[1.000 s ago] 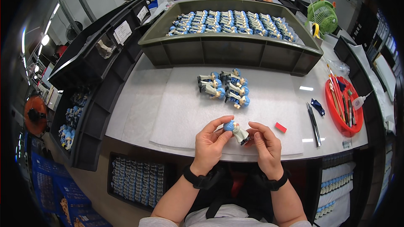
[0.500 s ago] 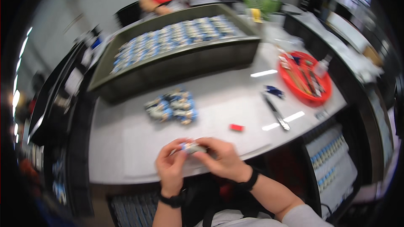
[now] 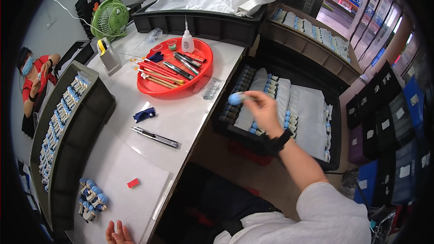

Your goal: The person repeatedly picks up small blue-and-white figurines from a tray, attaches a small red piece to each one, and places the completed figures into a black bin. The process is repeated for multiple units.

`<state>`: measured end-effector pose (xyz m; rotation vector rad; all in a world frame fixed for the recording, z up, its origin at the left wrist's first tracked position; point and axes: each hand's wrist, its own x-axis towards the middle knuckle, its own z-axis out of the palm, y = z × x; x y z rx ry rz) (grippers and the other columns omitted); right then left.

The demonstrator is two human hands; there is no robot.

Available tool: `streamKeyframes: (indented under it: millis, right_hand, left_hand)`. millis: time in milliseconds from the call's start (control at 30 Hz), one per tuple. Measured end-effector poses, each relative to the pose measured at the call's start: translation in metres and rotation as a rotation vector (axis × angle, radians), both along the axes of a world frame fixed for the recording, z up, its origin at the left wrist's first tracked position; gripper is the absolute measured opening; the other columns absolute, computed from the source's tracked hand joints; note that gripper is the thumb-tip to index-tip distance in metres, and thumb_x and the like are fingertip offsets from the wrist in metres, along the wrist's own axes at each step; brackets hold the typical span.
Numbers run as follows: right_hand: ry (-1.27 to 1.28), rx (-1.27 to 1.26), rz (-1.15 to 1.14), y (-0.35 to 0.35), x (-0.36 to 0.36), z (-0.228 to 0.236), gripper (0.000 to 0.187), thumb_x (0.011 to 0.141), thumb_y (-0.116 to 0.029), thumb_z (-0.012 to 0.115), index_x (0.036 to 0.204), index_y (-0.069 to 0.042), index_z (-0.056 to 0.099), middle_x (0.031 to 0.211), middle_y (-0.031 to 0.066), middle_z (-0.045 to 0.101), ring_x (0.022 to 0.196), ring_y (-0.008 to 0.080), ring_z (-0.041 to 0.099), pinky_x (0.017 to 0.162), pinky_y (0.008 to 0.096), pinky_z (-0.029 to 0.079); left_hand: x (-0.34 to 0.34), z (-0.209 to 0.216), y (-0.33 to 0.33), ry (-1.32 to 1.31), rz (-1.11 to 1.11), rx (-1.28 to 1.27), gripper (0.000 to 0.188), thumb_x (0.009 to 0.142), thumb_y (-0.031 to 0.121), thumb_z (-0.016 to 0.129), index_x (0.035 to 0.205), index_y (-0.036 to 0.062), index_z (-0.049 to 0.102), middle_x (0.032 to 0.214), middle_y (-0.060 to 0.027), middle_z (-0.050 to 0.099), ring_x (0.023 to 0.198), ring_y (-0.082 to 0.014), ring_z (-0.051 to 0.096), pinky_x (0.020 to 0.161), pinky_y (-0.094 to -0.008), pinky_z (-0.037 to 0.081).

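My right hand [image 3: 263, 110] is stretched out to the right, its fingers pinched on a small figurine [image 3: 235, 99] with a round blue head. It is above a black crate [image 3: 280, 70] where rows of similar figurines lie between white foam sheets [image 3: 302, 108]. At the lower edge, over the table, my left hand [image 3: 118, 233] is partly in view, fingers apart and holding nothing. Just beyond it, a cluster of several blue-haired figurines [image 3: 92, 199] lies on the white table [image 3: 115, 153]. A small red block [image 3: 133, 183] rests to the right of the cluster.
A utility knife [image 3: 154, 137] and dark blue cloth piece [image 3: 144, 114] lie mid-table. Behind them is a red tray [image 3: 144, 91] of brushes, pens and a squeeze bottle [image 3: 187, 42]. A deep grey-green bin [image 3: 72, 140] of figurines stands left; beyond it sits a masked person [image 3: 38, 74].
The view has turned right. Both hands were together over the table on a figurine; now they are apart, the right one carrying a figurine out over the black crate.
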<state>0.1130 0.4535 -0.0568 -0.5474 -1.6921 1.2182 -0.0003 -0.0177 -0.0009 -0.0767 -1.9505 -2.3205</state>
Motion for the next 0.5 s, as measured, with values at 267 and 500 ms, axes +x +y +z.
streamKeyframes:
  millis: [267, 500]
  right_hand:
    - [-0.795, 0.074, -0.724, 0.167, 0.174, -0.109, 0.022, 0.071, -0.008, 0.075, 0.092, -0.003, 0.07, 0.084, 0.0116, 0.07, 0.078, 0.0209, 0.067, 0.072, 0.0303, 0.052]
    - [-0.992, -0.029, -0.674, 0.179, 0.191, -0.145, 0.02, 0.068, -0.011, 0.077, 0.085, -0.003, 0.071, 0.08, 0.0111, 0.07, 0.075, 0.0215, 0.067, 0.072, 0.0317, 0.052]
  left_hand:
    - [-0.002, 0.001, 0.001, 0.001, 0.018, -0.058, 0.027, 0.097, 0.01, 0.048, 0.118, -0.0063, 0.045, 0.122, -0.0222, 0.053, 0.11, -0.0368, 0.056, 0.092, -0.0438, 0.051]
    - [-0.001, 0.009, 0.005, -0.044, 0.013, -0.101, 0.027, 0.096, 0.008, 0.048, 0.119, -0.0072, 0.045, 0.122, -0.0211, 0.053, 0.111, -0.0345, 0.056, 0.092, -0.0429, 0.051]
